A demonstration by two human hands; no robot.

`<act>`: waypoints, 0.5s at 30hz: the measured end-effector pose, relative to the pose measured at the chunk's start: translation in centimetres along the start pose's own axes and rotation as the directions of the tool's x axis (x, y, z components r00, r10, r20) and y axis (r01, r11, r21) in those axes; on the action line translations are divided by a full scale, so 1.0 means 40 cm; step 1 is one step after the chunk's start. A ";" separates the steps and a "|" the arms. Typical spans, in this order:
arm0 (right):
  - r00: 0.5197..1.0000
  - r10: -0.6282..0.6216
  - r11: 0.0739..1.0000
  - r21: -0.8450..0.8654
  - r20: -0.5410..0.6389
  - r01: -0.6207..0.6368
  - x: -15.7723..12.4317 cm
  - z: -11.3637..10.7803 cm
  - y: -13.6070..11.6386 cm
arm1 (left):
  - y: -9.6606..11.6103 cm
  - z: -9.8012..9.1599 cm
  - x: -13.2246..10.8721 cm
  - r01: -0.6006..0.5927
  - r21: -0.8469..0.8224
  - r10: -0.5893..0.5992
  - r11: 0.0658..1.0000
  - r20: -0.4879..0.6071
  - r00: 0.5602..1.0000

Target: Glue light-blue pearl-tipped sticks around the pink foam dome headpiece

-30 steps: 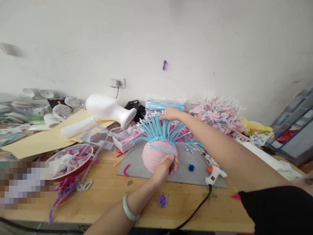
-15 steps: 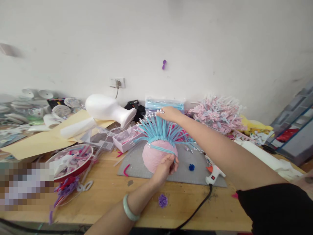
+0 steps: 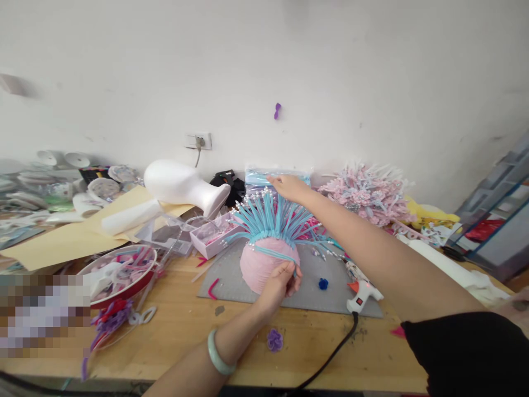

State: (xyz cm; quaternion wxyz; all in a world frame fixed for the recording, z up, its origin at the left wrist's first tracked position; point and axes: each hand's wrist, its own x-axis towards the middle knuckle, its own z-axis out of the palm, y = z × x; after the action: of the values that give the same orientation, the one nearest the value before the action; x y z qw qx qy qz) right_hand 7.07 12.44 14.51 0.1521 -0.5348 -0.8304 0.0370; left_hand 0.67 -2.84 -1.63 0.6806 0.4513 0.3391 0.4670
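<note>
A pink-covered dome (image 3: pixel 258 266) has a fan of blue pipe cleaners (image 3: pixel 270 218) standing up from its top, tipped with white pearl beads (image 3: pixel 265 192). A blue pipe-cleaner band (image 3: pixel 273 252) runs across the dome's front. Its end goes into my left hand (image 3: pixel 284 280), whose fingers are closed on it at the dome's right side. Just above the beaded tips is my right hand (image 3: pixel 289 188), with fingers stretched left and seemingly holding nothing. Behind it lies a clear packet of blue pipe cleaners (image 3: pixel 256 177).
Under the dome is a grey mat (image 3: pixel 231 281), with a blue flower (image 3: pixel 323 284) and a corded glue gun (image 3: pixel 359 298) at right. A purple flower (image 3: pixel 275 340) lies in front. Around stand a white foam head (image 3: pixel 173 182), a pink box (image 3: pixel 206 242) and a red-rimmed bowl (image 3: pixel 119 295).
My right hand has risen slightly off the beaded tips, towards the packet behind. My left hand keeps its grip on the band at the dome's side.
</note>
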 end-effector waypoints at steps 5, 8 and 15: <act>0.916 -0.047 0.998 0.014 -0.398 0.057 -0.095 -0.034 0.003 | -0.007 -0.005 0.008 -0.026 0.020 0.026 0.999 0.013 1.000; 0.954 0.001 0.985 0.167 -0.298 0.051 -0.216 -0.014 0.013 | -0.010 -0.007 0.008 -0.103 0.085 0.105 0.991 -0.015 0.994; 0.999 -0.036 0.825 0.565 0.035 0.010 -0.443 0.140 0.052 | -0.004 -0.013 -0.003 -0.295 0.487 0.330 0.822 0.015 0.944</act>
State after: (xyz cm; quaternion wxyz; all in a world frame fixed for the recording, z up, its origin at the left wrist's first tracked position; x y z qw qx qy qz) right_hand 14.02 -2.06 4.95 0.2854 -0.4548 -0.7918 0.2910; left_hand 0.24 -2.82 -1.96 0.4485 0.6391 0.3899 0.4883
